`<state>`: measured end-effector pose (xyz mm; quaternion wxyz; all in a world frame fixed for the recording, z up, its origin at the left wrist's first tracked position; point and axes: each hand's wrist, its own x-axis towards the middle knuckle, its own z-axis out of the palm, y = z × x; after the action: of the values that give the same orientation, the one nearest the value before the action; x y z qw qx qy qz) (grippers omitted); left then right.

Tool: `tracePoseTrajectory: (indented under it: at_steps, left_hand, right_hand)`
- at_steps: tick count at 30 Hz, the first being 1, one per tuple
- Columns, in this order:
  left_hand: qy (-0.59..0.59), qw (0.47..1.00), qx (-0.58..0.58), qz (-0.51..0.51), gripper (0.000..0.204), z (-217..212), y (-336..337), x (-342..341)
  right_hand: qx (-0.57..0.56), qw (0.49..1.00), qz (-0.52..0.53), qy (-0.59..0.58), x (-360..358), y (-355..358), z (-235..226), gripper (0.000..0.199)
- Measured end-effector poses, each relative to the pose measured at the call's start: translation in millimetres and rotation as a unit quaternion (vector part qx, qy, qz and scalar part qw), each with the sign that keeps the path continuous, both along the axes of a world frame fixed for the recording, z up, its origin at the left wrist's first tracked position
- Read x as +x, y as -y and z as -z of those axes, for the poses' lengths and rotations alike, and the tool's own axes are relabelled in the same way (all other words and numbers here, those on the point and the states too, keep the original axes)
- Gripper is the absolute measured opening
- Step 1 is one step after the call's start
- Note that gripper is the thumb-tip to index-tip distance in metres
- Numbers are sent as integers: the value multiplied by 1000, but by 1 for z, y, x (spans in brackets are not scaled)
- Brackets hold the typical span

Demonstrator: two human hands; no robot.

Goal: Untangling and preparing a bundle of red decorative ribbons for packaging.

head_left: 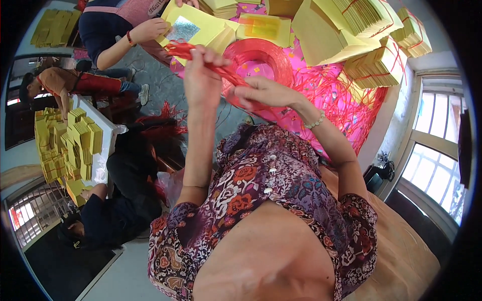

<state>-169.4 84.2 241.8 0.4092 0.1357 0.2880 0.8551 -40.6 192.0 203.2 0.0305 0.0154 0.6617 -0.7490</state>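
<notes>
Above the near edge of the table, my left hand (203,70) is closed around a bundle of thin red plastic strings (225,75). The loose ends of the bundle stick out past its fingers to the left. My right hand (266,93), a bead bracelet at its wrist, holds the other end, and its fingertips are slightly blurred. Just beyond both hands lies a big round coil of red plastic string (286,62). Many loose red strings (326,90) are spread to the right of it on a pink patterned tablecloth (297,122).
Tied stacks of yellow paper (379,65) stand at the far right. A co-worker's hand (148,30) rests by a yellow paper piece with a silver patch (184,30). At left, two people sit by a white table (103,160) with yellow bundles (75,135). A barred window (434,145) is right.
</notes>
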Motion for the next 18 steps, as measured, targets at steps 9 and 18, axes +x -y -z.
tracePoseTrajectory:
  at_steps: [9, 18]
  left_hand:
    - [301, 948, 56, -85, 22, 112, 106, -116]
    - [395, 864, -197, -240, 21, 304, 221, -166]
  right_hand:
    - [216, 952, -143, 163, 78, -72, 8, 36]
    - [193, 925, -90, 313, 118, -119, -4, 32]
